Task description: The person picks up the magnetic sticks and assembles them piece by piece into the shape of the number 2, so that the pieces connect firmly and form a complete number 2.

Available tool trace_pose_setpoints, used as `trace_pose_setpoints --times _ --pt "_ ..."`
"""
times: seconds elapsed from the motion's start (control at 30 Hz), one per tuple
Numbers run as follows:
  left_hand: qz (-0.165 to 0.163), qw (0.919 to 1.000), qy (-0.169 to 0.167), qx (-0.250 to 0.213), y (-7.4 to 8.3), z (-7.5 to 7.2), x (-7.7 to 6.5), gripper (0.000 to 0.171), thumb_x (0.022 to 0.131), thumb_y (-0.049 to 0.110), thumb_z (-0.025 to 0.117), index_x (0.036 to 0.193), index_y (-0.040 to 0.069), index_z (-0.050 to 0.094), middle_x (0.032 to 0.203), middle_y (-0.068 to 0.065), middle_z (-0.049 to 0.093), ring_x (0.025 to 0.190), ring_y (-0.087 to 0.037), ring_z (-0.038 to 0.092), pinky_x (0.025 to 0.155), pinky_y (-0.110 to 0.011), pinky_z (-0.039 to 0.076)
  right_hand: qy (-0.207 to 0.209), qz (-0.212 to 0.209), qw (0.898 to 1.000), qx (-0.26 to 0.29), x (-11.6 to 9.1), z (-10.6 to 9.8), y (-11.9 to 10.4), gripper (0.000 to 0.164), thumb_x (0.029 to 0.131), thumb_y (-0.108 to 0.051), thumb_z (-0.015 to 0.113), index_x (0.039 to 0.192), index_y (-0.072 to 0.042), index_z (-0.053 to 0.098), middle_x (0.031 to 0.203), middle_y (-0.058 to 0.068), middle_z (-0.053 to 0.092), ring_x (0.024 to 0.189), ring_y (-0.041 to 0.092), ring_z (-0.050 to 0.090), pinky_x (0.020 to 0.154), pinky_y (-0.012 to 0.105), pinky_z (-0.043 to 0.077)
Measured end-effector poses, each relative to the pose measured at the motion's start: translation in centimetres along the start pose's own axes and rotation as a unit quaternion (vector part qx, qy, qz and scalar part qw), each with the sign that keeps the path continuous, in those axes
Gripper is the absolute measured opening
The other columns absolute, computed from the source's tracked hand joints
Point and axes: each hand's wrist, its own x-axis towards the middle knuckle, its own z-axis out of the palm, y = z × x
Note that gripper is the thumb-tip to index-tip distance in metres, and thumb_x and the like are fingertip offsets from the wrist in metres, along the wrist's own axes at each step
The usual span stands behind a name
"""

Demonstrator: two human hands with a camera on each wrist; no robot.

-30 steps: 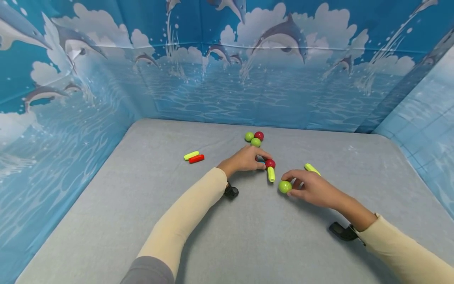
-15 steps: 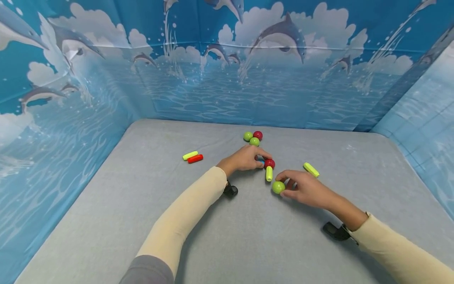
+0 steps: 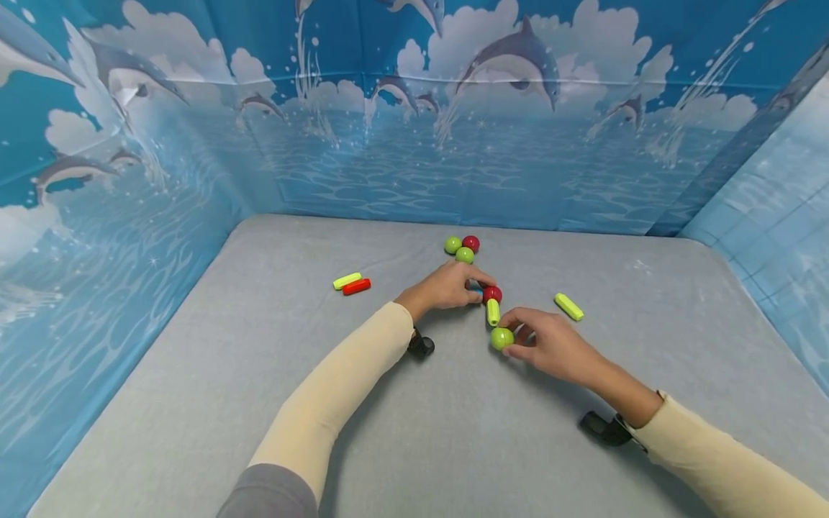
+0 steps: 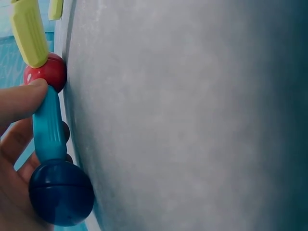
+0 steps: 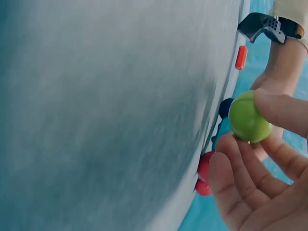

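My left hand (image 3: 447,286) grips a joined chain of toy pieces low over the table. In the left wrist view its thumb presses where a blue rod (image 4: 49,125) meets a red ball (image 4: 54,74); a dark blue ball (image 4: 61,192) caps the other end. A yellow-green rod (image 3: 493,312) sticks out of the red ball towards me. My right hand (image 3: 553,345) pinches a green ball (image 3: 501,339) between thumb and fingers, right at the free end of that rod. The left fingers hide much of the blue pieces in the head view.
Two green balls (image 3: 452,245) and a red ball (image 3: 470,244) sit together at the back of the grey table (image 3: 414,432). Further left lie a yellow-green rod (image 3: 347,280) and a red rod (image 3: 356,287). One more yellow-green rod (image 3: 568,306) rests beyond my right hand.
My right hand has carried the green ball leftward, up to the end of the yellow-green rod. The left hand stays nearly still, keeping its grip on the chain.
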Motion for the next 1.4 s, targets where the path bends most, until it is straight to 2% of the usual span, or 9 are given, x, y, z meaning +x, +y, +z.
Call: trace_pose_setpoints --times 0.17,0.4,0.77,1.17,1.4 --pt "-0.002 1.0 0.001 -0.003 0.06 -0.12 -0.03 0.037 0.094 0.014 0.068 0.13 0.022 0.067 0.133 0.001 0.066 0.117 -0.015 0.063 0.098 -0.029 0.051 0.014 0.018 1.0 0.014 0.39 0.23 -0.41 0.027 0.082 -0.008 0.079 0.106 -0.009 0.067 0.099 0.004 0.071 0.085 0.014 0.069 0.073 0.028 0.057" --pt "0.001 1.0 -0.001 0.002 0.15 -0.03 -0.03 0.036 0.094 0.014 0.067 0.13 0.022 0.068 0.131 0.001 0.067 0.115 -0.015 0.064 0.098 -0.029 0.052 0.017 0.029 0.999 0.032 0.48 0.31 -0.41 0.026 0.082 -0.008 0.08 0.104 -0.008 0.068 0.097 0.006 0.072 0.083 0.015 0.069 0.069 0.025 0.055" --pt "-0.007 0.9999 -0.004 0.011 0.26 -0.3 -0.11 0.038 0.094 0.014 0.067 0.13 0.023 0.067 0.135 0.002 0.065 0.117 -0.014 0.063 0.1 -0.029 0.051 0.0 0.042 0.999 0.032 0.48 0.47 -0.2 0.026 0.082 -0.004 0.078 0.106 -0.005 0.068 0.099 0.008 0.071 0.084 0.015 0.068 0.071 0.028 0.056" --pt "-0.006 0.9997 0.011 0.019 0.26 -0.14 0.1 0.036 0.095 0.014 0.067 0.129 0.024 0.068 0.135 0.002 0.065 0.117 -0.016 0.064 0.102 -0.032 0.051 -0.029 0.06 0.998 0.018 0.84 0.36 0.26 0.024 0.086 -0.005 0.075 0.108 -0.005 0.066 0.103 0.011 0.071 0.09 0.021 0.069 0.077 0.039 0.057" --pt "-0.003 0.9997 0.0 0.025 -0.21 -0.54 -0.43 0.041 0.094 0.017 0.066 0.135 0.02 0.063 0.139 0.001 0.062 0.126 -0.015 0.059 0.106 -0.033 0.048 -0.04 0.067 0.997 0.027 1.0 0.33 0.33 0.025 0.087 -0.007 0.073 0.11 -0.004 0.064 0.108 0.014 0.07 0.093 0.024 0.069 0.078 0.04 0.057"
